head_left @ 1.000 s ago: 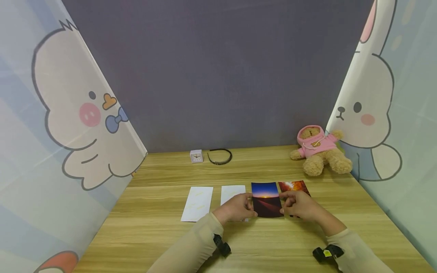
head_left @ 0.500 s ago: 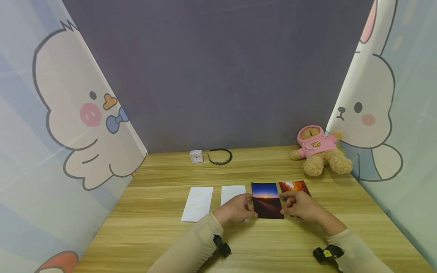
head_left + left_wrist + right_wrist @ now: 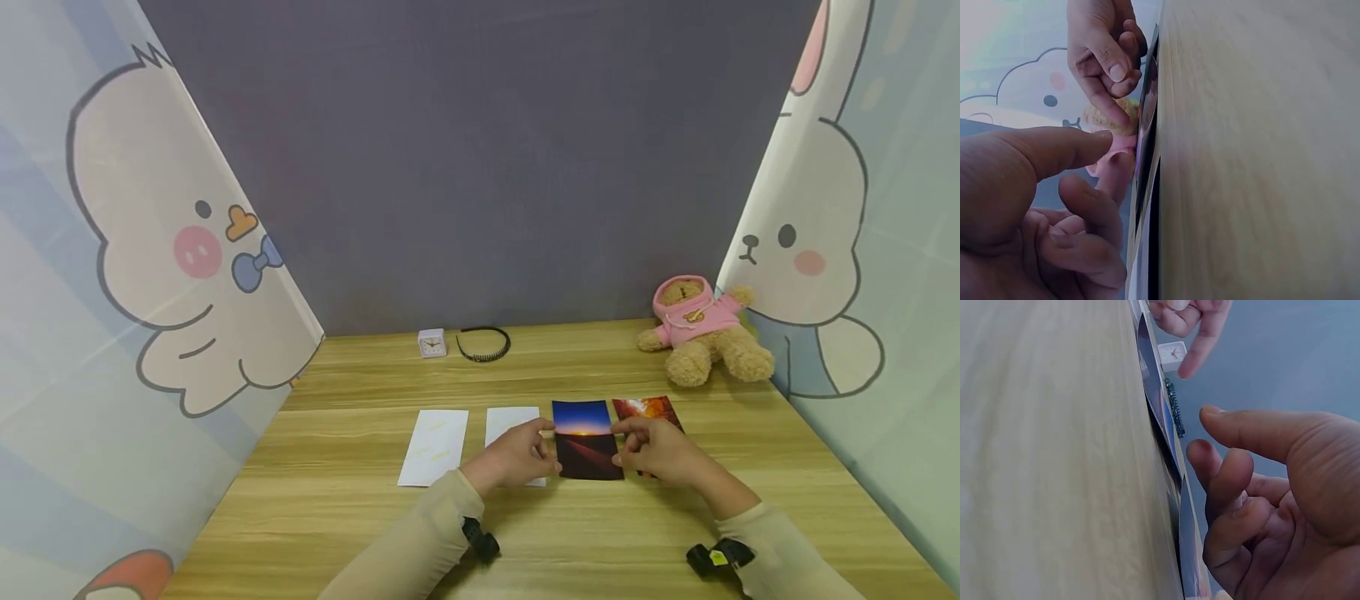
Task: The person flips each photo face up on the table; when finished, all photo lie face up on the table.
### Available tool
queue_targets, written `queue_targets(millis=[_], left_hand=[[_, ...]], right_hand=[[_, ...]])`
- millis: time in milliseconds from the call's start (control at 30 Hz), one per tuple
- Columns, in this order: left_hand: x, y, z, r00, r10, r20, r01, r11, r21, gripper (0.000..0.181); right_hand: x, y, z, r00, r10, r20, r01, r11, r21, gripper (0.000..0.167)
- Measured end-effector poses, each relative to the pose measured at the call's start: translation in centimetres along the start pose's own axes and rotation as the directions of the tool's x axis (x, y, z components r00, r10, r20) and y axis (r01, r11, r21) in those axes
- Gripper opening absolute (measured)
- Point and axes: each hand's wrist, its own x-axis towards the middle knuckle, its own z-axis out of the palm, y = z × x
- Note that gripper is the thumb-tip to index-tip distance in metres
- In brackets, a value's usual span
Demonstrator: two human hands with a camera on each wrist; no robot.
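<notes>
A sunset photo (image 3: 586, 450), blue above and dark below, lies on the table between both hands. My left hand (image 3: 512, 457) is at its left edge, over a white sheet (image 3: 513, 421) that it partly hides. At the right edge is my right hand (image 3: 658, 452), over a red autumn photo (image 3: 651, 408) that it partly covers. In the wrist views, thumb and forefinger of the left hand (image 3: 1066, 200) and right hand (image 3: 1272, 487) stand apart, pinching nothing, the other fingers loosely bent. The photos' edges curve slightly off the table.
Another white sheet (image 3: 432, 448) with faint yellow marks lies at the left of the row. Farther back are a small clock (image 3: 432, 343) and a black headband (image 3: 483, 357). A teddy bear (image 3: 701, 329) in a pink hoodie sits back right. A dark wall closes the rear.
The sunset photo's lower edge has shifted slightly toward me and it lies flatter. My left hand has drawn a little left; my right hand has barely moved.
</notes>
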Motion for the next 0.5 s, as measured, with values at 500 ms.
queue_targets(millis=[500], left_hand=[[-2.5, -2.2, -2.8, 0.989, 0.088, -0.119, -0.088, 0.996, 0.004, 0.051]], right_hand=[[-0.1, -1.7, 0.5, 0.984, -0.125, -0.128, 0.101, 0.978, -0.185, 0.047]])
